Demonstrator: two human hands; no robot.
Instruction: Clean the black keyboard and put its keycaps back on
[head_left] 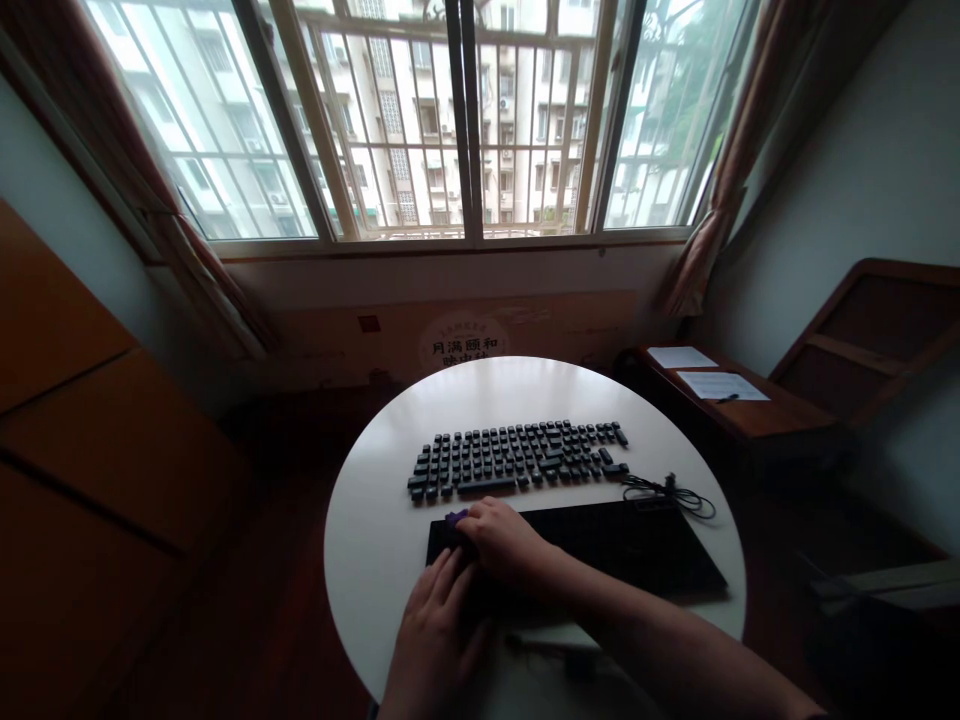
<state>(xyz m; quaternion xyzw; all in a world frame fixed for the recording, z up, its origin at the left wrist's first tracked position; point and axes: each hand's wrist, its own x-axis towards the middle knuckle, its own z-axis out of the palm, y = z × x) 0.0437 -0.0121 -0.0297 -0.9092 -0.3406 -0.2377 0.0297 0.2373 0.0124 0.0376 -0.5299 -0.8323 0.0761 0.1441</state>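
One keyboard base (637,555) is lying on the round white table (364,535), right hand (496,530) pinching a purple piece (454,518) at its left end, left hand (435,612) spreading there, probably bracing it; keycaps (487,486) are sitting in rows, seemingly for order

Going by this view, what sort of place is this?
Probably a room in a home: curtains hang beside a barred window, and black keycaps are laid out on a round white table.

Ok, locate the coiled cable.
In the head view, the coiled cable lies toward the right of the white table, by the far right corner of the black keyboard base.
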